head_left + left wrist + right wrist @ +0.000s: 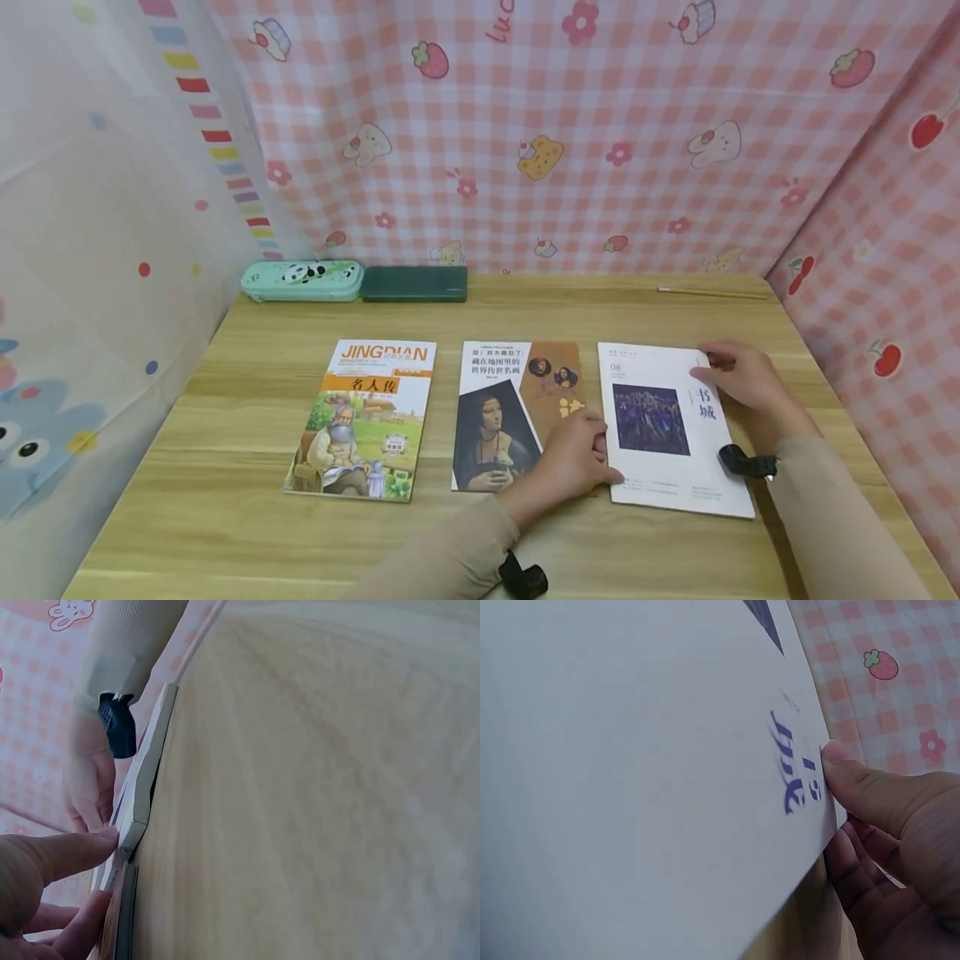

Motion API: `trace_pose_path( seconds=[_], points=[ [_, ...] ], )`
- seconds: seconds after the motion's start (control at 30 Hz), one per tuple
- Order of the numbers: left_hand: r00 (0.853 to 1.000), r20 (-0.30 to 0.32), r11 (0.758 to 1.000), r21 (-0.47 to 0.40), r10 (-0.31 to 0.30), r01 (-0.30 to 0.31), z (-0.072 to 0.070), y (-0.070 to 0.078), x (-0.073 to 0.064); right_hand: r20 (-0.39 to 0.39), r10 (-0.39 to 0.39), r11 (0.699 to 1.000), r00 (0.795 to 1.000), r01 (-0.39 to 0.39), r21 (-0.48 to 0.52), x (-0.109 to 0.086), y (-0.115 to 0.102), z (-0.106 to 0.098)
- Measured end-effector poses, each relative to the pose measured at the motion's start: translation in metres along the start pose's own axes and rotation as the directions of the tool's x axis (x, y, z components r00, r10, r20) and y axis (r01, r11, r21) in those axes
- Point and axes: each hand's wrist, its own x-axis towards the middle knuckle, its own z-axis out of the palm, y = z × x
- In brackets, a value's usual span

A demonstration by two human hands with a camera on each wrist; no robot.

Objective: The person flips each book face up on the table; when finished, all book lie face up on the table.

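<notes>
A white book (pixel 652 483) with a dark picture on its cover lies at the right of the row. My right hand (pixel 738 379) pinches its upper right edge; in the right wrist view the thumb (pixel 870 787) is on the cover and the fingers curl at the edge. My left hand (pixel 566 458) holds the lower left edge, its thumb (pixel 75 855) against the book's side in the left wrist view. Under that hand is the brown-and-white book (pixel 495 417) with a portrait of a woman, partly covered by the hand.
On the left lies a third book (pixel 360 433) with an orange title. A mint panda pencil case (pixel 300 282) and a dark green case (pixel 414 284) stand along the back edge. A thin pencil (pixel 712 293) lies at the back right. Patterned curtains (pixel 540 108) border the wooden table (pixel 225 533).
</notes>
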Motion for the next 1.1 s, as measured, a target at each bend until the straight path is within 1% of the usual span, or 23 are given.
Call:
trace_pose_path(
  seconds=[0.07, 0.2, 0.33, 0.47, 0.63, 0.8, 0.93, 1.03, 1.1],
  points=[
    [1.0, -0.012, 1.0, 0.023, -0.008, 0.008, 0.0027, 0.0009, -0.0001, 0.02, 0.012, 1.0, 1.0, -0.012, 0.003, 0.0024, 0.0009, -0.0005],
    [0.999, -0.037, 0.998, 0.061, -0.004, 0.006, 0.0064, 0.0044, -0.0015, 0.057, 0.039, 0.999, 0.998, -0.04, 0.015, 0.0065, 0.0022, -0.0019],
    [0.999, -0.051, 0.996, 0.092, 0.0, 0.005, 0.0069, 0.0065, -0.0035, 0.079, 0.065, 0.997, 0.995, -0.068, 0.032, 0.0086, 0.0017, -0.002],
    [0.999, -0.041, 0.996, 0.092, 0.009, -0.005, 0.006, 0.0057, -0.0047, 0.078, 0.069, 0.997, 0.995, -0.071, 0.036, 0.0097, 0.0023, -0.0022],
    [0.999, -0.036, 0.997, 0.074, 0.023, -0.021, 0.0061, 0.0043, -0.004, 0.08, 0.094, 0.994, 0.992, -0.098, 0.051, 0.0107, 0.0037, -0.0037],
    [0.999, -0.041, 0.997, 0.07, 0.018, -0.015, 0.0077, 0.0046, -0.0036, 0.077, 0.1, 0.993, 0.992, -0.105, 0.054, 0.0102, 0.0051, -0.0032],
    [0.999, -0.032, 0.998, 0.067, 0.015, -0.013, 0.0085, 0.0062, -0.0027, 0.082, 0.115, 0.991, 0.99, -0.12, 0.06, 0.0101, 0.0053, -0.0043],
    [1.0, -0.014, 0.997, 0.077, 0.019, -0.018, 0.0079, 0.007, -0.0027, 0.079, 0.113, 0.991, 0.99, -0.118, 0.061, 0.0096, 0.0035, -0.0052],
    [0.999, -0.015, 0.995, 0.09, 0.037, -0.035, 0.0067, 0.0051, -0.0035, 0.077, 0.096, 0.994, 0.992, -0.1, 0.052, 0.0078, -0.0011, -0.0061]
  ],
)
